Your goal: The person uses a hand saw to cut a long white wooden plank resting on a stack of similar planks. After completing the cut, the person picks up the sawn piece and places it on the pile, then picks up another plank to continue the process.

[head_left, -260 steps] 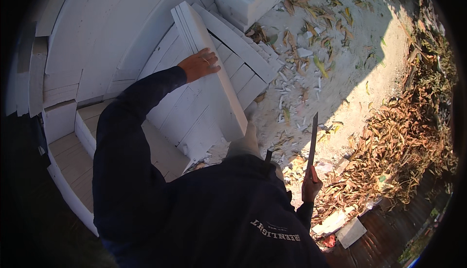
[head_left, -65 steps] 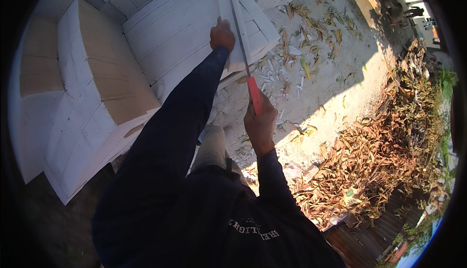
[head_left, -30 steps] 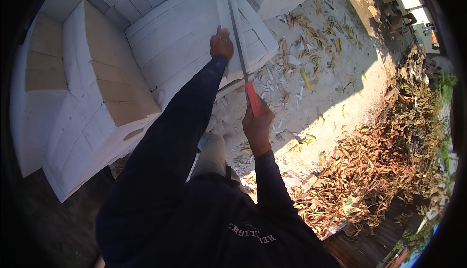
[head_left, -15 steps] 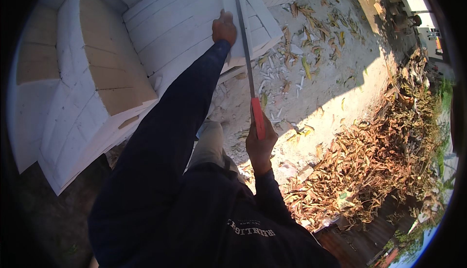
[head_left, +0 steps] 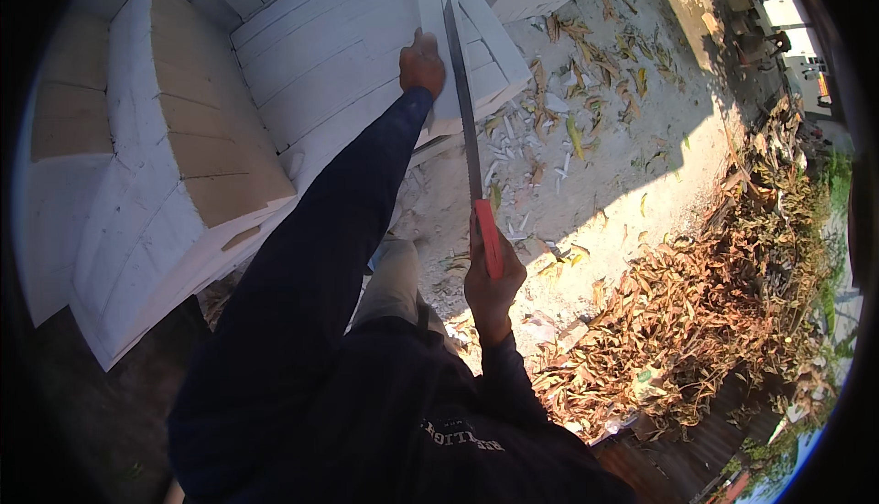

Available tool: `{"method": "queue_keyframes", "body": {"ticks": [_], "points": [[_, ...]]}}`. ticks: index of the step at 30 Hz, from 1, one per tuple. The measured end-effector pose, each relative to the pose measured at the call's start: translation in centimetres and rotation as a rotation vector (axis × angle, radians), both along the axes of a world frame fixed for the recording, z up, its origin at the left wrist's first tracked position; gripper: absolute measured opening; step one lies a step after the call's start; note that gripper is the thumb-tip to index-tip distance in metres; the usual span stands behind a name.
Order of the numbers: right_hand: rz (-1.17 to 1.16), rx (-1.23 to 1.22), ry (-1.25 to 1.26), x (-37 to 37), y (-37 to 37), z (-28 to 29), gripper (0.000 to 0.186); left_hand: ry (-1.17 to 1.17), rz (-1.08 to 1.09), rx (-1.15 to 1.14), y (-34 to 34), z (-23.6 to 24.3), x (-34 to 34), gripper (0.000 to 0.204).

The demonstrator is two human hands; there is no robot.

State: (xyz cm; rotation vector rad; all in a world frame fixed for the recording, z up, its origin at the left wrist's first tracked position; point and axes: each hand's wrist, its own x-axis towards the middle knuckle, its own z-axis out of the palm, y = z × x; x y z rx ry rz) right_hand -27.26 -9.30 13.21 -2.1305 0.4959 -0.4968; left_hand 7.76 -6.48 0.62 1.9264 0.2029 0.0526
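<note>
My right hand (head_left: 493, 289) is wrapped round the red handle of a handsaw (head_left: 467, 101). The long toothed blade reaches up and away from me, and its far part lies along a long white block (head_left: 444, 106) on top of a stack. At that block's left side is my left hand (head_left: 422, 66), fingers curled against it and holding it. How far the blade has cut into the block cannot be made out.
Stacked white blocks (head_left: 330, 55) spread under and left of my left hand, with tan-faced ones (head_left: 206, 110) farther left. Chips and leaves litter the ground (head_left: 586, 156) on the right. A heap of dry leaves (head_left: 696, 312) lies at lower right.
The handsaw has slid back toward me, its handle and my right hand now slightly lower. My left hand has shifted a little nearer, still at the block.
</note>
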Motion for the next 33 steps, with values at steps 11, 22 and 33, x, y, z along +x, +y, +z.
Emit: {"method": "queue_keyframes", "body": {"ticks": [11,22,33], "points": [[0.023,-0.007,0.019,0.1,-1.3,-0.3,0.028,-0.136,0.041,0.1,-0.1,-0.5,0.0,0.055],[0.003,-0.003,-0.056,3.0,-0.7,0.0,0.022,-0.065,0.001,0.107,0.4,-0.4,0.0,0.055],[0.036,0.17,0.144,6.3,-1.9,1.1,0.029,-0.031,-0.007,0.154,0.2,0.4,0.0,0.054]]}}
